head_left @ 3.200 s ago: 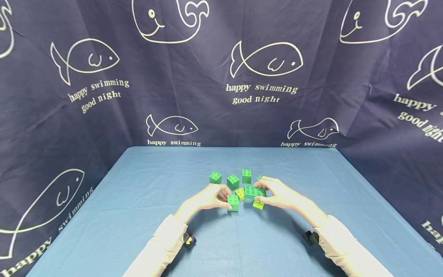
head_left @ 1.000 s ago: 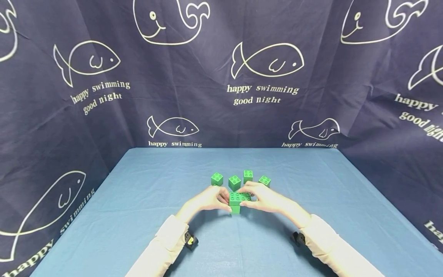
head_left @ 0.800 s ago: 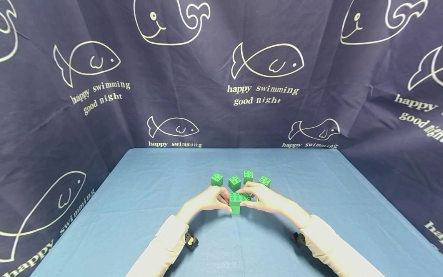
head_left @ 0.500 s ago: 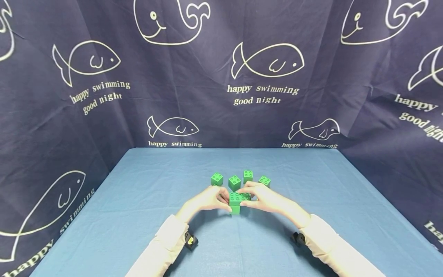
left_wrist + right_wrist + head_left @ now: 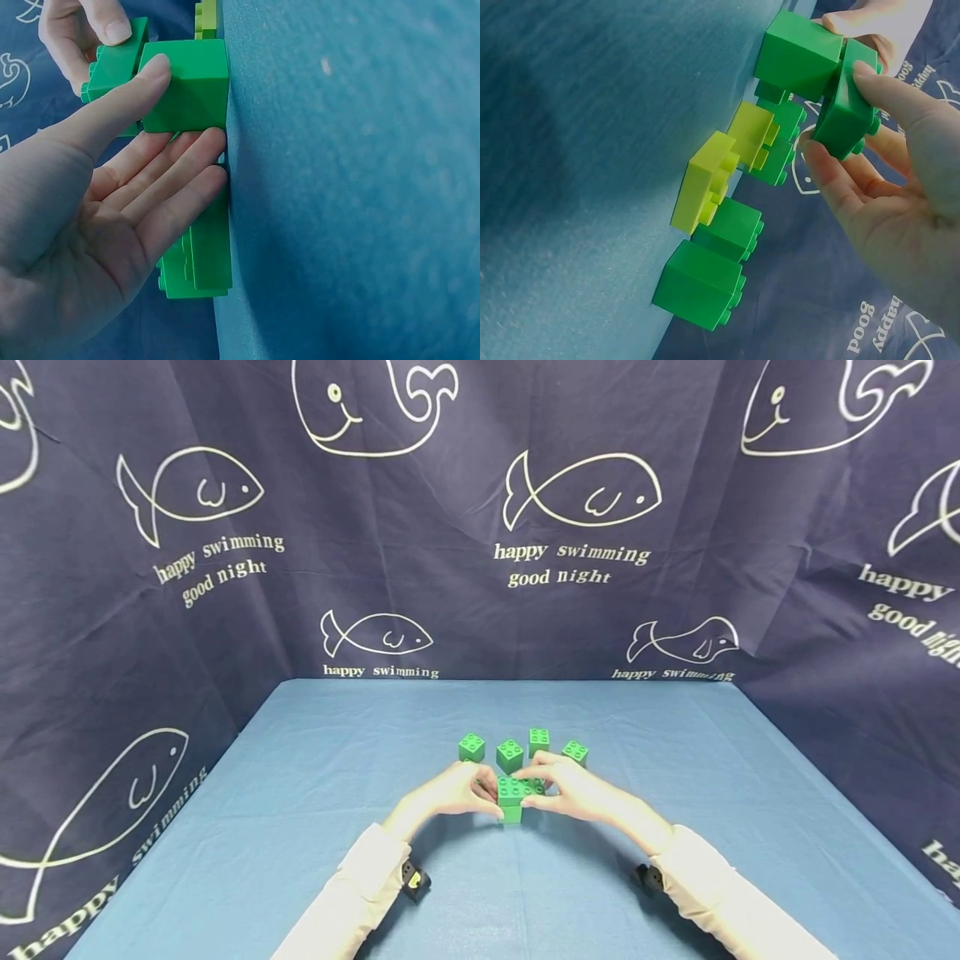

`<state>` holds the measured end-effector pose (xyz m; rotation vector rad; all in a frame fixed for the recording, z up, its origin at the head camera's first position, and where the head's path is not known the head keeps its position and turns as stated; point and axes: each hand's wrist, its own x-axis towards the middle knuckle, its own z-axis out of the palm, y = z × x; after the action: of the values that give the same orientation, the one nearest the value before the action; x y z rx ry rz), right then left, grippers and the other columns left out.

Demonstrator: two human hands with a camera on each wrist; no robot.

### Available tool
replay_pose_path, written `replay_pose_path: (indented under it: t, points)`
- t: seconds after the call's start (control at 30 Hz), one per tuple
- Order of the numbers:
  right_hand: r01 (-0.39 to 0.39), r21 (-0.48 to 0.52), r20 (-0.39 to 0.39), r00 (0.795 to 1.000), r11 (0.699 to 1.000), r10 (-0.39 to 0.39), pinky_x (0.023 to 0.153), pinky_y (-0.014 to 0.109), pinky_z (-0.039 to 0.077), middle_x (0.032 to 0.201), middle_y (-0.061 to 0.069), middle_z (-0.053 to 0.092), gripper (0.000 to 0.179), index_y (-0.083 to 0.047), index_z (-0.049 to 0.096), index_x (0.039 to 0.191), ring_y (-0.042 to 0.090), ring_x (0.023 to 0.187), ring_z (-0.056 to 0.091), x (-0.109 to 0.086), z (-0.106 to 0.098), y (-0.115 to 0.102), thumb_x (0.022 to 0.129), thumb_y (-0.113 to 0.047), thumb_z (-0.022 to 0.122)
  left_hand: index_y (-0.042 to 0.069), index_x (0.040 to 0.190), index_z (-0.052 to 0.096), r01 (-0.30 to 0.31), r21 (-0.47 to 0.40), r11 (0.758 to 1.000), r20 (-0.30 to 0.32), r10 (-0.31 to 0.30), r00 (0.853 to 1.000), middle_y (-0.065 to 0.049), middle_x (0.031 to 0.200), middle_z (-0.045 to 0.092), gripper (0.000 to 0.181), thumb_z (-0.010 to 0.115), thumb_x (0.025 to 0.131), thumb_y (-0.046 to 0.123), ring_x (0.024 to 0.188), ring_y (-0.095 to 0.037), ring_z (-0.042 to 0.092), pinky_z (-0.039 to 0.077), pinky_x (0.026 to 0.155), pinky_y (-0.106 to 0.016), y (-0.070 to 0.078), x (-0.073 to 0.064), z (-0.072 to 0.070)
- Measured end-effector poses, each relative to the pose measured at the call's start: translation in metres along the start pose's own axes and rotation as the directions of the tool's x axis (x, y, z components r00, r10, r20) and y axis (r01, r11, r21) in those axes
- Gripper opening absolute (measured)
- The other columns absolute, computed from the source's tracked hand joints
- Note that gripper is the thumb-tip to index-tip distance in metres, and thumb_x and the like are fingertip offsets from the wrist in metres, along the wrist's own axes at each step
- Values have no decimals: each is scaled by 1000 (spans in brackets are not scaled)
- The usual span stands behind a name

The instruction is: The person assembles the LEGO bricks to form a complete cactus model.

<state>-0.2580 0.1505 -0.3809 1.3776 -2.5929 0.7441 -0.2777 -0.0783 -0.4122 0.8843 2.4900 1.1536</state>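
Observation:
In the head view my left hand [image 5: 456, 789] holds a green square toy building brick [image 5: 512, 815] on the table, thumb on its near side and fingers behind. A longer green brick [image 5: 509, 798] lies across the top of it, studs up, its right part overhanging. My right hand [image 5: 581, 789] pinches that long brick between thumb and fingers. From the left wrist, a thin gap shows between the square brick [image 5: 187, 90] and the long brick [image 5: 118, 71]. The right wrist view shows the long brick [image 5: 845, 112] slightly tilted against the square one [image 5: 799, 56].
Behind the hands stand several green square bricks, among them a left one [image 5: 472, 748], a middle one [image 5: 510, 757] and a right one [image 5: 575, 753]. Two yellow-green bricks, a nearer [image 5: 701, 180] and a farther [image 5: 750, 135], lie below my right hand on the blue tablecloth [image 5: 360, 718].
Over the earlier seconds my right hand carried the long brick leftward onto the square brick in my left hand. Within the last second both hands stay nearly still.

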Motion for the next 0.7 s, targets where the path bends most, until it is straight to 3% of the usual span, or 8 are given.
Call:
replay_pose_path:
  t: [0.7]
  points:
    - [-15, 13, 55, 998, 1000, 15, 71, 23, 54, 82, 3, 50, 34, 0, 66, 113, 13, 78, 54, 3, -5, -2, 82, -15, 72, 2, 90, 61, -10, -19, 1000, 14, 10, 1000, -9, 91, 69, 26, 78, 75, 12, 83, -17, 70, 54, 72, -18, -3, 2, -1]
